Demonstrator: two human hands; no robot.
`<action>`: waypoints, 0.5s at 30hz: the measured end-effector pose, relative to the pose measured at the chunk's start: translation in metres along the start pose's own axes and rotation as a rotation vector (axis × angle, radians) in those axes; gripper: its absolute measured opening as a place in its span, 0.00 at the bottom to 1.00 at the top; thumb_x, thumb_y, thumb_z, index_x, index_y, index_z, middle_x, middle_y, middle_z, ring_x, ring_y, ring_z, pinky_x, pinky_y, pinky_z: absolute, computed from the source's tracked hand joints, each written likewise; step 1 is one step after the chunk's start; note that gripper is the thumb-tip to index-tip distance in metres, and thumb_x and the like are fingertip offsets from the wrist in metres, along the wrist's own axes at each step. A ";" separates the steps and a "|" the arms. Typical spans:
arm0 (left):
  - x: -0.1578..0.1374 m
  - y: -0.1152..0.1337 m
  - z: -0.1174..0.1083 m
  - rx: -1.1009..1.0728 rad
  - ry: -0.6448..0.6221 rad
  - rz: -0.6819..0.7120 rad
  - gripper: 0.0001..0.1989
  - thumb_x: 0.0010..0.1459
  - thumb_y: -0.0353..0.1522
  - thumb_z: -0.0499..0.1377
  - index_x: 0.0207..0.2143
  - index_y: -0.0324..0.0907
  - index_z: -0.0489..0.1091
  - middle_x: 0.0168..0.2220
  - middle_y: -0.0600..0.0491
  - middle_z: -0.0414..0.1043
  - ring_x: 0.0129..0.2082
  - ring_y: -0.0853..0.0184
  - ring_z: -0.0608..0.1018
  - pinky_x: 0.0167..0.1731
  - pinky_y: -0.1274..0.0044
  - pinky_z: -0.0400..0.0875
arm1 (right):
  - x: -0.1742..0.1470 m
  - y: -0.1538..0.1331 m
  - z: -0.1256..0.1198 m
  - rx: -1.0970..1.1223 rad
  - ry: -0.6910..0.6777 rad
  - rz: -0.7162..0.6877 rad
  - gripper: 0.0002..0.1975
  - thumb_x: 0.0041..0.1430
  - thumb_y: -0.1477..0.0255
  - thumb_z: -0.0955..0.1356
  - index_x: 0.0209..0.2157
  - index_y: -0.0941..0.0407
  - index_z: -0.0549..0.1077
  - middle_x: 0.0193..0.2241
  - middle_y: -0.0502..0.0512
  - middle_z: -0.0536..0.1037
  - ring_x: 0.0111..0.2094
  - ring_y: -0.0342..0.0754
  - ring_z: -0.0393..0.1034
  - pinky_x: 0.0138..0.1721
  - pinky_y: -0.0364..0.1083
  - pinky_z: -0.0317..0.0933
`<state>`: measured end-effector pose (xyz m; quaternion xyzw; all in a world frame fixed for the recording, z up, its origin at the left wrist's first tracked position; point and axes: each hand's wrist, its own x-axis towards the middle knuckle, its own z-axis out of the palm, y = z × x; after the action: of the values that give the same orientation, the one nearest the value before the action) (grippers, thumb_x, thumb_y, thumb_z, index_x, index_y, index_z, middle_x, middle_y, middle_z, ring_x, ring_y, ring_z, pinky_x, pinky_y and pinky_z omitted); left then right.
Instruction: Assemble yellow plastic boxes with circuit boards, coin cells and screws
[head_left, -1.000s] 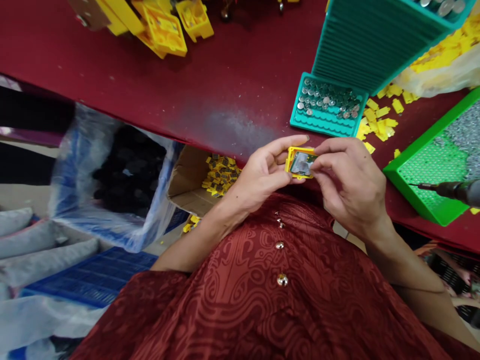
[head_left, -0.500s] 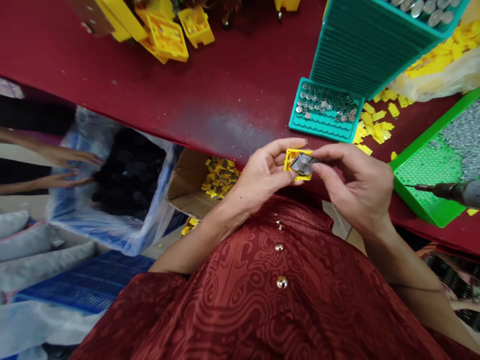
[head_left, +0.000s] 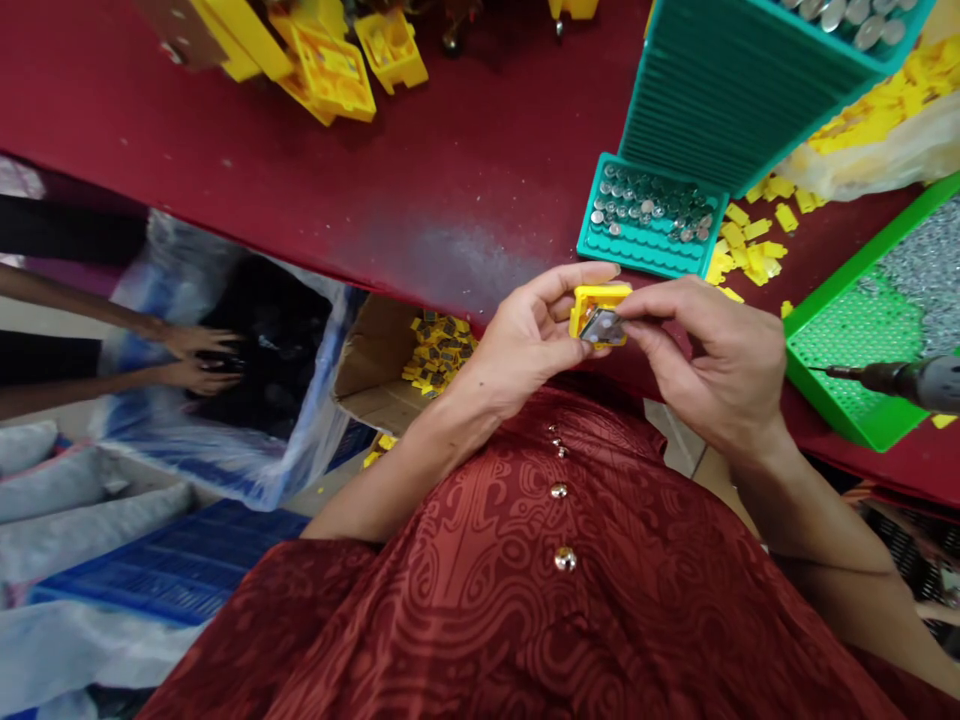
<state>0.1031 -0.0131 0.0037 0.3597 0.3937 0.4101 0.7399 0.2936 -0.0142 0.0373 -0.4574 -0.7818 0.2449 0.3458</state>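
My left hand [head_left: 536,335] is closed around a small yellow plastic case [head_left: 598,295], its open side facing up toward me. A dark flat piece with a greyish face [head_left: 602,326] sits tilted inside the case. The thumb and forefinger of my right hand [head_left: 701,350] pinch the right edge of that piece; my fingertips partly hide it. Just beyond my hands lies a teal tray [head_left: 645,258] with rows of small round metal discs.
A tall teal tray stack [head_left: 705,110] stands behind. To the right are loose yellow parts [head_left: 750,245], a green basket [head_left: 870,425] of small metal pieces and a screwdriver tool [head_left: 900,380]. At left, a co-worker's hands [head_left: 199,358] reach into a plastic-lined crate [head_left: 281,470] beside a cardboard box [head_left: 367,370].
My left hand has tipped the yellow case, so its far wall stands higher. The dark piece sits lower inside it. The co-worker's hands have moved right, deeper into the crate.
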 end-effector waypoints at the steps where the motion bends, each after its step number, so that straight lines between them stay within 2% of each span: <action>1: 0.000 0.000 0.000 0.010 -0.004 0.008 0.29 0.53 0.34 0.76 0.57 0.45 0.74 0.56 0.47 0.82 0.57 0.55 0.85 0.56 0.67 0.83 | 0.001 0.000 -0.001 -0.011 -0.001 -0.011 0.09 0.72 0.73 0.67 0.41 0.51 0.81 0.37 0.51 0.85 0.37 0.48 0.80 0.45 0.51 0.76; 5: 0.000 0.001 0.001 0.001 -0.005 0.028 0.28 0.53 0.34 0.76 0.56 0.45 0.75 0.57 0.48 0.81 0.58 0.55 0.84 0.57 0.67 0.83 | 0.005 0.000 -0.002 -0.048 -0.004 -0.029 0.10 0.73 0.73 0.66 0.40 0.50 0.80 0.37 0.51 0.85 0.38 0.48 0.80 0.45 0.51 0.76; 9: 0.001 0.002 0.002 -0.028 0.003 0.028 0.28 0.52 0.31 0.76 0.55 0.46 0.75 0.56 0.50 0.82 0.56 0.58 0.85 0.55 0.69 0.83 | 0.006 0.001 -0.003 -0.053 0.023 -0.084 0.10 0.73 0.73 0.66 0.39 0.51 0.79 0.37 0.51 0.85 0.40 0.47 0.81 0.46 0.50 0.76; 15: 0.004 -0.001 0.003 -0.028 -0.004 0.034 0.28 0.49 0.31 0.76 0.53 0.46 0.76 0.56 0.50 0.83 0.58 0.59 0.84 0.56 0.71 0.82 | 0.004 0.003 -0.003 -0.062 0.030 -0.156 0.09 0.72 0.76 0.68 0.41 0.50 0.80 0.38 0.50 0.85 0.40 0.47 0.81 0.46 0.49 0.76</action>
<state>0.1071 -0.0107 0.0028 0.3566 0.3804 0.4275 0.7385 0.2958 -0.0095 0.0384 -0.4091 -0.8171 0.1858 0.3613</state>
